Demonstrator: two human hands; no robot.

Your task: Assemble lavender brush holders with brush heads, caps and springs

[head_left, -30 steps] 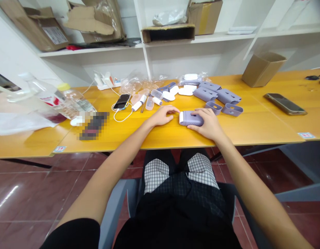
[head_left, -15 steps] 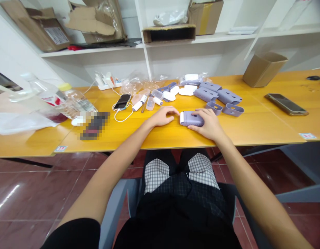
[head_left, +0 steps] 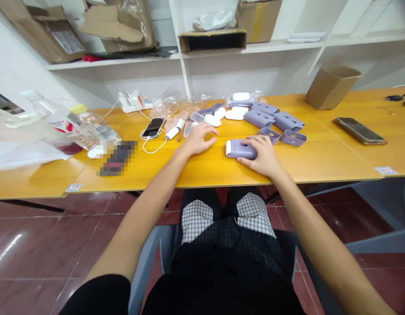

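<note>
My right hand [head_left: 263, 153] is wrapped over a purple plastic case [head_left: 237, 149] with a white end, which lies on its side on the table. My left hand [head_left: 200, 139] hovers over the table to the left of the case, fingers apart and holding nothing. Just beyond it are clear plastic caps [head_left: 197, 117], white rounded pieces [head_left: 213, 120] and a white cylinder with a patterned end [head_left: 175, 130]. Behind the case lie several purple perforated shells [head_left: 260, 119]. Two short purple rings sit near my right hand, one of them a purple open ring [head_left: 293, 138].
A phone on a cable [head_left: 154, 127] lies left of the parts, near a power strip [head_left: 133, 105]. Bottles [head_left: 91, 124] stand farther left. On the right are another phone [head_left: 359, 130] and an open cardboard box [head_left: 333, 87]. White shelves [head_left: 228, 72] rise behind the table.
My left hand has moved away from the case's white end, leftward and toward the loose parts, with its fingers opening. My right hand keeps its hold on the purple case.
</note>
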